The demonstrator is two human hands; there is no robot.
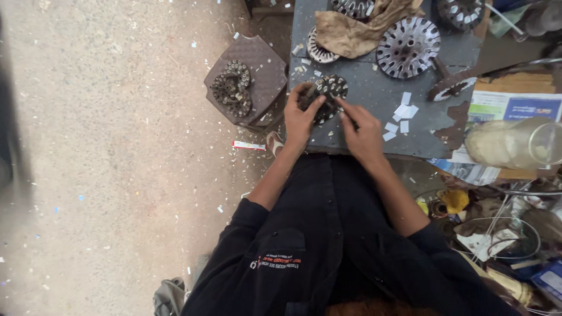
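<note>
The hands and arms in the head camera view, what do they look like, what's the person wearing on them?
Both hands, the left hand and the right hand, are bare, with no gloves. The forearms are uncovered; dark, near-black sleeves are pushed up to about the elbows. The dark shirt carries a small patch of printed lettering on the front. No watch or rings show.

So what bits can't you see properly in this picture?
Head view only:
- Slotted metal disc: its middle is covered by the left hand.
- Right hand: whatever its fingertips pinch is too small to tell.
- Second disc: partly under the crumpled brown cloth.
- Disc at the top right: cut off by the picture's edge.
- Right-side clutter: too jumbled to name.
</note>
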